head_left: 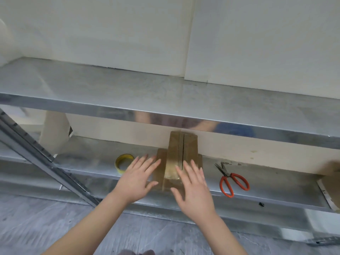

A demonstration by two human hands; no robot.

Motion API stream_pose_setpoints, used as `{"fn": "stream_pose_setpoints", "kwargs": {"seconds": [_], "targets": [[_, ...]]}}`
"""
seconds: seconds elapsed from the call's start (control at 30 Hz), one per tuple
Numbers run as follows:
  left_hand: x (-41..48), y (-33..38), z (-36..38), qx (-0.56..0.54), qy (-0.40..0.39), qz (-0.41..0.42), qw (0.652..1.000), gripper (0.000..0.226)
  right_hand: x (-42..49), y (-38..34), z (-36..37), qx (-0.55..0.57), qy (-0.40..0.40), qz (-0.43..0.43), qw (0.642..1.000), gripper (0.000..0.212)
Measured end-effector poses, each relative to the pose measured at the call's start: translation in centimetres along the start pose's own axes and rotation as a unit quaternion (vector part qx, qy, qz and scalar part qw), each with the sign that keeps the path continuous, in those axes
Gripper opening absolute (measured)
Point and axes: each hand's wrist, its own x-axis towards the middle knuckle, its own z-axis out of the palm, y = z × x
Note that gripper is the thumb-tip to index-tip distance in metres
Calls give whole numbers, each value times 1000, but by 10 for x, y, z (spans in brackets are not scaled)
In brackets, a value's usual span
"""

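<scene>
The cardboard box [176, 157] is standing on the lower shelf [266, 181] of a metal rack, roughly at the middle of the shelf's width, with its far end lying under the upper shelf [165, 94]. A raised central part with a dark seam running down its middle is rising above two lower side parts of the box. The left hand [137, 178] is reaching in from the near side with its fingers straight and spread apart, and its fingertips are lying at the left side of the box. The right hand [195, 188] is lying over the near right part of the box, likewise with fingers straight and fanned out, the index fingertip sitting just beside the seam. Neither hand is curling round anything; whether the palms are pressing on the cardboard cannot be told. A roll of yellow tape [118, 168] is lying on the same shelf just left of the left hand. A pair of red-handled scissors [228, 175] is lying to the right of the box, apart from it, blades pointing far and left. A further piece of cardboard [331, 173] is showing at the right edge of the shelf. White panels [257, 43] are standing against the far side of the upper shelf. A perforated metal upright [46, 159] is running diagonally at the left, and grey flooring [55, 227] is showing below the forearms.
</scene>
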Motion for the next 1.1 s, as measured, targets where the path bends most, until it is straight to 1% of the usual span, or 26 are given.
{"fn": "stream_pose_setpoints", "kwargs": {"seconds": [0.07, 0.13, 0.2, 0.27, 0.33, 0.4, 0.53, 0.63, 0.7, 0.8, 0.87, 0.97, 1.1], "targets": [[-12, -22, -7, 41, 14, 12, 999, 66, 11, -27, 5, -23, -4, -54, 998, 64], [-28, -46, -12, 70, 7, 15, 997, 63, 22, -56, 19, -29, -21, -93, 995, 64], [-40, -71, -17, 75, -8, 1, 997, 61, 35, -83, 38, -24, -32, -111, 993, 62], [-48, -95, -15, 69, -36, -21, 997, 61, 51, -105, 60, -9, -34, -105, 994, 59], [-55, -120, -8, 57, -74, -39, 995, 59, 66, -119, 83, 8, -52, -72, 996, 57], [-60, -142, 2, 39, -99, -44, 993, 59, 77, -126, 107, 14, -86, -21, 996, 56], [-53, -170, 16, 24, -91, -19, 995, 59, 88, -123, 142, 3, -120, 82, 989, 55], [-44, -179, 27, -21, -106, -5, 994, 54, 89, -117, 158, -4, -140, 154, 978, 55], [-40, -178, 37, -11, -104, 27, 994, 52, 87, -115, 164, -7, -151, 186, 971, 55], [-34, -178, 46, -24, -89, 53, 994, 48, 93, -115, 169, -18, -162, 202, 966, 55], [-29, -179, 52, -33, -88, 68, 993, 43, 101, -115, 171, -27, -153, 206, 966, 52], [-22, -180, 56, -5, -86, 101, 991, 34, 111, -113, 172, -41, -147, 209, 966, 39], [-11, -183, 57, 3, -81, 107, 991, 34, 119, -111, 172, -36, -151, 233, 960, 23]]}}
